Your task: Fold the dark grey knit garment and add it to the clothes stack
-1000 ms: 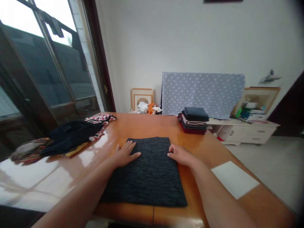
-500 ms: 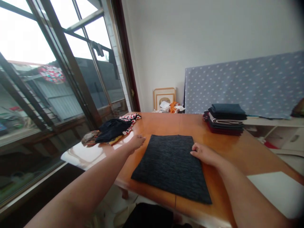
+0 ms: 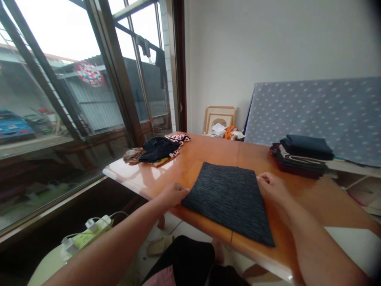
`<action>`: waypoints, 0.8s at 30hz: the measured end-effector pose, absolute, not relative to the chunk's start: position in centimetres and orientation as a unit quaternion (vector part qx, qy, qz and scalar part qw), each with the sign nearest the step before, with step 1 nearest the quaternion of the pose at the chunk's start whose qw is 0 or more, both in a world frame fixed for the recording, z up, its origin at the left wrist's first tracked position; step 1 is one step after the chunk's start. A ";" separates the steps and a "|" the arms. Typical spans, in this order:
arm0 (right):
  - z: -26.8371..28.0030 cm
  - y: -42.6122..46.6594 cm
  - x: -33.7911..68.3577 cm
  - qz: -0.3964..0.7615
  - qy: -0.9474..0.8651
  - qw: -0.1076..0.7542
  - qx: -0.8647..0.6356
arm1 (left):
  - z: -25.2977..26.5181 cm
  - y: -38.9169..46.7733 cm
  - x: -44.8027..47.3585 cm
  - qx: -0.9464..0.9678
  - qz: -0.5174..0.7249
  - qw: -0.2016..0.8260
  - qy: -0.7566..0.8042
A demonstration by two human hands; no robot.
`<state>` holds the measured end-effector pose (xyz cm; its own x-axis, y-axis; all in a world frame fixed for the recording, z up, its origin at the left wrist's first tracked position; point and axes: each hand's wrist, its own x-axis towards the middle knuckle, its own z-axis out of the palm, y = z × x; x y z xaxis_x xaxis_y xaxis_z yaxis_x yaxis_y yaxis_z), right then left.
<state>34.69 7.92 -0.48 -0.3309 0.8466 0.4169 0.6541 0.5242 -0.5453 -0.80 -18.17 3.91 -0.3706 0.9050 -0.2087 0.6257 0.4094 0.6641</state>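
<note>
Dark grey cloth (image 3: 229,202) is lying flat on the table (image 3: 214,149), its lower side running close along the table's near edge. From where I am watching, my left hand (image 3: 175,194) is sitting at the cloth's near left corner, with its fingers bunching together and touching the border; I cannot tell whether they are pinching the fabric. My right hand (image 3: 271,184) is hovering or resting by the cloth's far right corner, its fingers curling; whether they are gripping the cloth, I cannot tell.

Towards the table's far right, I am seeing a stack of folded clothes (image 3: 306,157), a blue-grey piece topping it. A loose heap of clothes (image 3: 157,151), mixing navy, red-and-white and striped fabric, is lying along the table's left edge. White paper (image 3: 354,246) is lying to the right of my right forearm, towards the right edge. Beyond the far edge, a dotted sheet (image 3: 315,115) is hanging before the wall, and picture frames (image 3: 222,115) are leaning. Below the table's left near side, a power strip (image 3: 92,234) is resting on a pale seat (image 3: 44,264).
</note>
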 end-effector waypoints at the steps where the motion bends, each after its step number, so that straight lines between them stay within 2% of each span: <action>1: 0.3 7.7 34.6 0.109 -0.798 0.347 -0.481 | 4.0 -18.3 -0.6 0.495 0.234 0.276 0.790; 5: 3.7 6.4 33.7 0.033 -0.809 0.327 -0.488 | 4.7 -18.3 -0.1 0.516 0.187 0.238 0.801; 10: 5.6 6.4 30.9 0.023 -0.869 0.224 -0.440 | 5.2 -18.1 0.3 0.516 0.160 0.217 0.813; 14: 5.9 6.8 26.8 0.091 -0.872 0.178 -0.447 | 5.1 -18.1 0.5 0.522 0.196 0.202 0.805; 18: 6.0 5.9 20.5 0.228 -0.838 0.149 -0.473 | 5.1 -18.2 0.8 0.521 0.241 0.210 0.792; 24: 5.1 4.0 10.5 0.271 -0.825 0.103 -0.485 | 4.5 -17.9 0.9 0.500 0.289 0.242 0.780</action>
